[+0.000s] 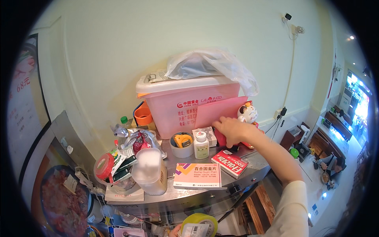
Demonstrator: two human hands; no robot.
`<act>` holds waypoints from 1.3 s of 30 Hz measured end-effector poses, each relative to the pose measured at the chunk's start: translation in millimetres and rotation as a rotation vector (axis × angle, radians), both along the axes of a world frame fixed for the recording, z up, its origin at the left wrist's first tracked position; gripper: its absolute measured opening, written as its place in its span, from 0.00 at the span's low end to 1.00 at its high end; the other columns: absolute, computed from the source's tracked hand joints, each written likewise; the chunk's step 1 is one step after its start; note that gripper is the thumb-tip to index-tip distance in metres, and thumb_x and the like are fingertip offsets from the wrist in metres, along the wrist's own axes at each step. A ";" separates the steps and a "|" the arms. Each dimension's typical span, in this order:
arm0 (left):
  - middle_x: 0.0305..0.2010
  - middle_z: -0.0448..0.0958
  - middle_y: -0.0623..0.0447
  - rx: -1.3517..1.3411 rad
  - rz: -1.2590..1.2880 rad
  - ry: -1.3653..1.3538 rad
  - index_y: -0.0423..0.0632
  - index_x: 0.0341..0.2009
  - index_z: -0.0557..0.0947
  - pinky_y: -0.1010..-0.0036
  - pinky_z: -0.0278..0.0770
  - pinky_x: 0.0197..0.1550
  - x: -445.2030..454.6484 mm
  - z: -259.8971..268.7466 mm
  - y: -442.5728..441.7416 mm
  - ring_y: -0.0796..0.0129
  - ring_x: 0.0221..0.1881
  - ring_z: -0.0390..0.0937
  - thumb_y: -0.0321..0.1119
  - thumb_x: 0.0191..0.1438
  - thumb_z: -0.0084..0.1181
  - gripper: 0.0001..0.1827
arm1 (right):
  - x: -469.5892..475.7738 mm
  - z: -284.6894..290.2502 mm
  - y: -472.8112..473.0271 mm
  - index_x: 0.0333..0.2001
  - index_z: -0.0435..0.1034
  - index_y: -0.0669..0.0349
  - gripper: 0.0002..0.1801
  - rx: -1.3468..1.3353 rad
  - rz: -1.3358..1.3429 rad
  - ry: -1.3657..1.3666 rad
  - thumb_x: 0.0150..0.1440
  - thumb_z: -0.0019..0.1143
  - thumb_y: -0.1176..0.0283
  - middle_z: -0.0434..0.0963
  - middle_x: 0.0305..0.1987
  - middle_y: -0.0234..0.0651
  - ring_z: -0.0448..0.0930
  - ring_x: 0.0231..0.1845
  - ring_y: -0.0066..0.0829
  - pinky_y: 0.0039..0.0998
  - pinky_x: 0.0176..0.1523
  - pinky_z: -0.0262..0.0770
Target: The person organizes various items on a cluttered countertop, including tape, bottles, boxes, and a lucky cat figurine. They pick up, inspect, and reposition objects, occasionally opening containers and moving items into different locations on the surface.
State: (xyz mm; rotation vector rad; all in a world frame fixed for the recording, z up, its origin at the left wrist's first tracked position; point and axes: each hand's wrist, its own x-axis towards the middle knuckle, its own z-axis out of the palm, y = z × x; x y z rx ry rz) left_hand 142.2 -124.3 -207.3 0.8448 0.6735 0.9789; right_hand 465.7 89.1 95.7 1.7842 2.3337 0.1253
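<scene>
My right hand point(232, 130) reaches to the back right of a metal counter point(254, 166), fingers bent over a dark red and black item point(219, 137). Whether they grip it is hidden. A white lucky cat figurine point(248, 112) stands just right of the fingers, and a pink sheet point(217, 111) leans behind them. Left of the hand are a small white box point(210, 134) and a white pill bottle point(201, 146). A red medicine box point(230, 163) lies in front. At the bottom edge, my left hand point(175, 230), mostly hidden, holds a yellow tape roll point(195, 218) and a packet point(194, 230).
A pink lidded storage bin point(165, 115) stands against the wall, a plastic bag point(207, 63) on its lid. A grey tape roll point(181, 151), a pink medicine box point(197, 175), a plastic container point(151, 174) and a red-lidded jar point(105, 167) crowd the counter. A person point(333, 167) sits at right.
</scene>
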 end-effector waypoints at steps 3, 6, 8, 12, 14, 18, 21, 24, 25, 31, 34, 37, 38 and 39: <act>0.51 0.77 0.44 -0.030 0.044 -0.014 0.38 0.61 0.66 0.65 0.81 0.50 0.0 -6.5 -2.4 0.58 0.48 0.79 0.20 0.45 0.63 0.36 | -1.5 22.2 5.7 0.61 0.58 0.65 0.48 0.095 0.037 0.181 0.33 0.70 0.72 0.69 0.55 0.52 0.71 0.58 0.49 0.42 0.57 0.71; 0.51 0.77 0.44 -0.047 0.053 0.024 0.39 0.62 0.65 0.64 0.81 0.50 -4.2 -14.0 -2.5 0.58 0.48 0.79 0.19 0.46 0.62 0.36 | -22.4 25.5 26.2 0.60 0.59 0.66 0.47 0.082 0.146 0.171 0.33 0.71 0.74 0.70 0.56 0.51 0.72 0.58 0.48 0.41 0.57 0.72; 0.51 0.77 0.44 -0.023 0.065 0.045 0.39 0.62 0.65 0.63 0.81 0.49 -6.0 -18.9 -0.8 0.58 0.48 0.79 0.18 0.46 0.62 0.36 | -35.1 19.2 39.0 0.59 0.61 0.66 0.45 0.022 0.152 0.171 0.33 0.71 0.75 0.70 0.57 0.50 0.72 0.57 0.48 0.41 0.58 0.72; 0.51 0.77 0.44 -0.049 0.095 -0.007 0.40 0.61 0.66 0.62 0.82 0.49 -6.6 -20.1 -2.7 0.58 0.48 0.79 0.18 0.46 0.62 0.36 | -37.8 4.6 49.9 0.57 0.64 0.67 0.42 -0.020 0.197 0.201 0.34 0.71 0.74 0.70 0.57 0.50 0.73 0.56 0.48 0.41 0.59 0.71; 0.51 0.77 0.45 -0.062 0.084 -0.031 0.40 0.61 0.66 0.63 0.81 0.49 -6.7 -15.2 -5.1 0.58 0.47 0.79 0.19 0.46 0.62 0.35 | -27.3 2.1 48.9 0.61 0.61 0.62 0.47 -0.008 0.262 0.244 0.35 0.72 0.72 0.68 0.59 0.50 0.71 0.60 0.48 0.41 0.60 0.70; 0.51 0.77 0.45 -0.095 0.088 0.029 0.39 0.61 0.66 0.62 0.81 0.50 -6.5 -2.1 -6.0 0.59 0.49 0.79 0.20 0.47 0.62 0.35 | -14.0 0.7 52.5 0.67 0.53 0.55 0.57 -0.146 0.225 0.334 0.32 0.73 0.68 0.63 0.63 0.50 0.66 0.64 0.48 0.41 0.63 0.68; 0.51 0.77 0.44 -0.120 0.084 0.042 0.39 0.61 0.66 0.63 0.80 0.51 -3.2 3.7 -3.3 0.59 0.49 0.78 0.20 0.46 0.61 0.35 | -12.4 -5.7 58.3 0.70 0.48 0.51 0.62 -0.189 0.192 0.397 0.30 0.73 0.66 0.61 0.64 0.51 0.65 0.65 0.49 0.41 0.63 0.67; 0.51 0.77 0.44 -0.087 0.065 0.002 0.38 0.61 0.65 0.64 0.79 0.52 2.2 10.8 -2.3 0.59 0.49 0.78 0.20 0.46 0.61 0.36 | -9.6 -13.5 60.4 0.71 0.47 0.49 0.63 -0.163 0.202 0.432 0.29 0.72 0.66 0.62 0.63 0.53 0.66 0.64 0.51 0.40 0.63 0.67; 0.52 0.77 0.44 -0.061 0.051 -0.012 0.38 0.62 0.65 0.64 0.79 0.52 2.5 15.9 -2.1 0.59 0.50 0.78 0.21 0.46 0.62 0.37 | -9.1 -15.2 60.0 0.71 0.47 0.49 0.63 -0.155 0.205 0.438 0.29 0.72 0.66 0.62 0.63 0.53 0.66 0.64 0.51 0.40 0.63 0.67; 0.54 0.75 0.45 0.078 0.073 -0.059 0.39 0.61 0.66 0.67 0.79 0.48 -11.9 76.4 7.0 0.59 0.50 0.77 0.35 0.40 0.69 0.42 | -9.6 -8.4 43.2 0.70 0.48 0.52 0.58 -0.087 0.210 0.436 0.34 0.71 0.64 0.61 0.64 0.52 0.67 0.63 0.50 0.41 0.63 0.67; 0.49 0.78 0.45 0.030 0.485 0.045 0.40 0.56 0.73 0.69 0.80 0.45 -4.3 107.4 14.7 0.60 0.46 0.79 0.38 0.57 0.50 0.23 | 1.1 8.2 28.2 0.68 0.53 0.55 0.51 0.011 0.249 0.450 0.40 0.70 0.64 0.63 0.63 0.50 0.67 0.63 0.49 0.41 0.64 0.66; 0.50 0.77 0.48 0.420 0.642 0.112 0.38 0.53 0.74 0.73 0.75 0.50 -7.1 151.8 36.6 0.67 0.49 0.76 0.33 0.61 0.52 0.18 | 12.3 20.7 13.4 0.64 0.60 0.58 0.42 0.098 0.266 0.490 0.44 0.67 0.65 0.69 0.58 0.49 0.70 0.60 0.48 0.41 0.62 0.67; 0.49 0.77 0.48 0.575 0.667 0.088 0.37 0.53 0.74 0.72 0.75 0.51 -11.0 171.6 49.6 0.66 0.48 0.76 0.34 0.55 0.56 0.23 | 13.0 22.0 8.9 0.63 0.62 0.59 0.39 0.138 0.272 0.482 0.45 0.66 0.66 0.71 0.56 0.49 0.71 0.58 0.48 0.41 0.60 0.69; 0.49 0.77 0.48 0.733 0.693 0.068 0.37 0.54 0.73 0.71 0.75 0.51 -16.5 194.1 65.1 0.65 0.48 0.77 0.36 0.49 0.61 0.29 | 13.5 22.7 4.4 0.61 0.64 0.60 0.37 0.189 0.301 0.486 0.46 0.65 0.67 0.72 0.54 0.48 0.73 0.57 0.47 0.40 0.59 0.70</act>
